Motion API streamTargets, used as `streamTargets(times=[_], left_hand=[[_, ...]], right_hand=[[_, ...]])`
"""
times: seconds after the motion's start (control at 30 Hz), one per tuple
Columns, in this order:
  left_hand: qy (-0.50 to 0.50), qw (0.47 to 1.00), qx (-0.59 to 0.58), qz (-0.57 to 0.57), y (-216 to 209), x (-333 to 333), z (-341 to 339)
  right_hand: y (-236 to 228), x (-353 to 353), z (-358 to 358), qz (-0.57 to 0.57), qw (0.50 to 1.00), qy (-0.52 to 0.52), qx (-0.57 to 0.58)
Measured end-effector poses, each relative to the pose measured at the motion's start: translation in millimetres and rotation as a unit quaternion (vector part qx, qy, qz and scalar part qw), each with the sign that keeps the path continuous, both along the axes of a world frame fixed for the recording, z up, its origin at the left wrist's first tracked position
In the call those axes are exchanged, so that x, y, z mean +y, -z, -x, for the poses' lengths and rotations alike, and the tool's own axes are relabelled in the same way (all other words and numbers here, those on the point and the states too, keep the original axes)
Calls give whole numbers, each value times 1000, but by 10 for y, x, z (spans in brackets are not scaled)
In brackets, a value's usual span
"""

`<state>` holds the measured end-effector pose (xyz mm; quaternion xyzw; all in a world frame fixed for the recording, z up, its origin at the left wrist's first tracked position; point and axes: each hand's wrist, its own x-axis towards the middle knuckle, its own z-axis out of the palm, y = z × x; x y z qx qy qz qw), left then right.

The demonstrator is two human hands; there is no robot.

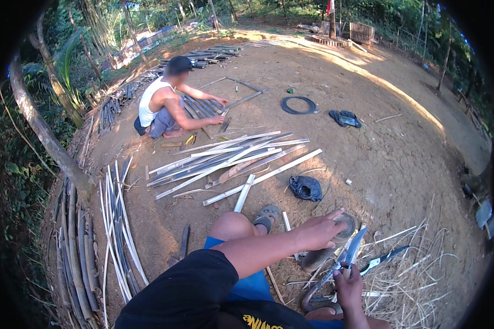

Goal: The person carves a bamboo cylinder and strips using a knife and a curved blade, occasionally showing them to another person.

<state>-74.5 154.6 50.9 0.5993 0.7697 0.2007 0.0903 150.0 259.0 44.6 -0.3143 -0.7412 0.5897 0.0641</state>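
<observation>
Curved metal knife [357,244], pale handle [346,271] gripped in right hand [349,289]; left hand [319,231] loosely spread at rounded grey block [346,225].

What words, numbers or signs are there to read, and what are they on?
Black cloth shirt: yellow printed letters, cut off by the picture's edge; I won't copy them.
Silver metal knife blade: no writing I can make out.
Elsewhere: nothing clear enough to read.

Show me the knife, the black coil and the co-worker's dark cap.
Knife [355,246]: head view, on the blade.
Black coil [298,112]: head view, on its near rim.
Dark cap [179,64]: head view, on the crown.
</observation>
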Motion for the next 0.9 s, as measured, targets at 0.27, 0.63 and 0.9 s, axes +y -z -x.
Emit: streamTargets(times=[0.27,0.63,0.9], left_hand=[[-18,997,-1,-73,89,-32,-80],[-36,985,63,-155,120,-24,-19],[-94,961,-75,-248,131,41,-56]], right_hand=[[16,-4,9,-8,1000,0,13],[-16,32,4,1,1000,13,7],[-20,47,-16,-1,1000,5,5]])
